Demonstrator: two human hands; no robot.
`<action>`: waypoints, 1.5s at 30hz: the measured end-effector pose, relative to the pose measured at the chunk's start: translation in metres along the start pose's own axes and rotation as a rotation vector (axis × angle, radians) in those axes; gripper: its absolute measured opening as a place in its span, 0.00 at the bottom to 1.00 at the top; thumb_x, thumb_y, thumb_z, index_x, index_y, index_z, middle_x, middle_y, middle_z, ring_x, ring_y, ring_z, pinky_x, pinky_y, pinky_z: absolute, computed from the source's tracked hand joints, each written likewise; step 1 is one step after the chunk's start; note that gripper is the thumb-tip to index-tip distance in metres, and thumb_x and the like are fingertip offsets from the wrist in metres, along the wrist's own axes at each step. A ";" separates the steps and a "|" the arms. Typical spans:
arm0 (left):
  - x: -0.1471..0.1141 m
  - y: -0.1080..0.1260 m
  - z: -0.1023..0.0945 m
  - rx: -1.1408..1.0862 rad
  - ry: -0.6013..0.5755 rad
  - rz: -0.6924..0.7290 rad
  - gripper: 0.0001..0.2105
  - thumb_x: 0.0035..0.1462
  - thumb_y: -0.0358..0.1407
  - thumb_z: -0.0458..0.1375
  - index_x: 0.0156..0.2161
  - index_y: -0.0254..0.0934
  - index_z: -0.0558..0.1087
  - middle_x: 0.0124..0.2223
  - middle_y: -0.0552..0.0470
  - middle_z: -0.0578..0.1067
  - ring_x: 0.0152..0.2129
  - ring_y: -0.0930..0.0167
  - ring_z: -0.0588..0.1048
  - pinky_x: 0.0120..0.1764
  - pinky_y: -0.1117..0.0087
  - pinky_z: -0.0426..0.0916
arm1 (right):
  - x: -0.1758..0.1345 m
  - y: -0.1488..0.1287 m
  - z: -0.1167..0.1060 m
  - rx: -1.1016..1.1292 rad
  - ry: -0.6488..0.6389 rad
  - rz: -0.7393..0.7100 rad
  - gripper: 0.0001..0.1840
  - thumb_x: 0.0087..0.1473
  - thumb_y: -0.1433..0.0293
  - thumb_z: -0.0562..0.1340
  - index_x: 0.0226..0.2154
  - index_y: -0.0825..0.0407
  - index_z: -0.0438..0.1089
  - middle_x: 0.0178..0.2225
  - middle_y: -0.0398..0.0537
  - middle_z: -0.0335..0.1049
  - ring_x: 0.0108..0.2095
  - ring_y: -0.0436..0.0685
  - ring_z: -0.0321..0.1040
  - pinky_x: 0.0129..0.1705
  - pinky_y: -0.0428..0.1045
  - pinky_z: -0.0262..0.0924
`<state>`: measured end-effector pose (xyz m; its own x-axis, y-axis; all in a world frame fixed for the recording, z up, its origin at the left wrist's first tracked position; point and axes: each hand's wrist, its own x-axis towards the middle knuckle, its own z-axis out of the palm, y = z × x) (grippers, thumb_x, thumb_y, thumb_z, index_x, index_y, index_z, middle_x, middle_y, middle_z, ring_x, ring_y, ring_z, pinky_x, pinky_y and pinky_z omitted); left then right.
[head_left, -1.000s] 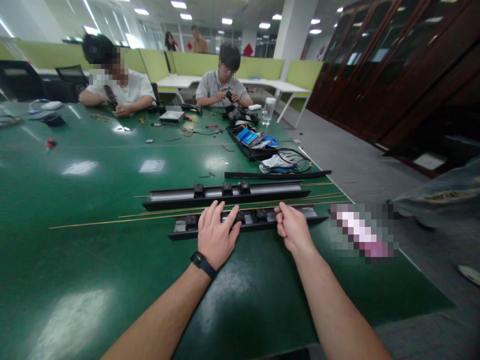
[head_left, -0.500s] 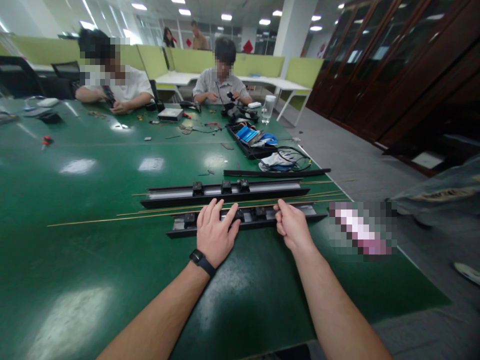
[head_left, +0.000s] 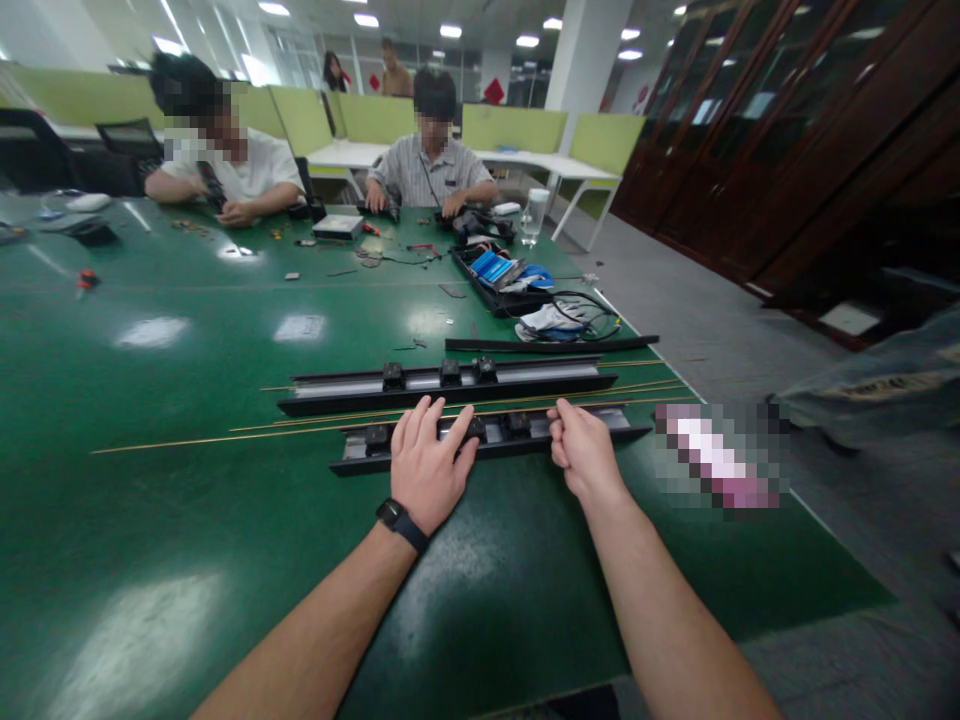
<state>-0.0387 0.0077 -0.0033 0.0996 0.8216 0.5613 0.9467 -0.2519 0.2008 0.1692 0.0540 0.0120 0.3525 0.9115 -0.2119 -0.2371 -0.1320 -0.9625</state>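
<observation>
My left hand (head_left: 431, 468) lies across the nearer black rail (head_left: 634, 434), fingers stretched forward and thumb apart. A dark watch circles that wrist. Toward the rail's right half, my right hand (head_left: 586, 452) is closed, thumb and index finger pinched together beside thin brass-coloured rods (head_left: 180, 442); whatever lies in the pinch is hidden. Small black blocks, such as this block (head_left: 516, 425), sit in the rail's channel, one partly covered by my left fingers. Parallel behind the rods is a second black rail (head_left: 450, 397) holding 3 similar blocks (head_left: 392, 376).
A long black strip (head_left: 551, 345) lies behind the rails. Farther back are gloves (head_left: 551, 322), a black tray (head_left: 517, 303) and a clear cup (head_left: 532, 218). Two people sit across the green table (head_left: 225, 540). A blurred-out pink item (head_left: 716, 455) rests at right.
My hands and the rails look nearly unchanged; the view has shifted slightly. The middle co-worker's hands have moved apart and lowered toward items on the table.
</observation>
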 end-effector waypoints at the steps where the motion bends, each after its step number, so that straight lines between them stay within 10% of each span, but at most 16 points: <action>1: 0.000 0.000 0.000 -0.002 0.001 0.000 0.21 0.64 0.44 0.55 0.61 0.51 0.69 0.64 0.45 0.68 0.65 0.57 0.59 0.64 0.50 0.53 | 0.000 0.000 0.000 -0.005 -0.002 0.003 0.16 0.57 0.59 0.64 0.28 0.54 0.67 0.14 0.35 0.57 0.07 0.42 0.45 0.08 0.40 0.36; 45: 0.000 0.001 -0.001 -0.006 -0.004 -0.004 0.21 0.64 0.43 0.55 0.61 0.51 0.69 0.63 0.45 0.68 0.65 0.57 0.59 0.65 0.50 0.52 | -0.002 -0.002 0.001 -0.033 -0.014 0.011 0.17 0.57 0.58 0.65 0.28 0.54 0.67 0.13 0.36 0.58 0.07 0.42 0.45 0.08 0.40 0.35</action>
<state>-0.0380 0.0074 -0.0022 0.0969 0.8248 0.5571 0.9454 -0.2513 0.2076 0.1681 0.0529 0.0144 0.3370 0.9154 -0.2204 -0.2111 -0.1547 -0.9651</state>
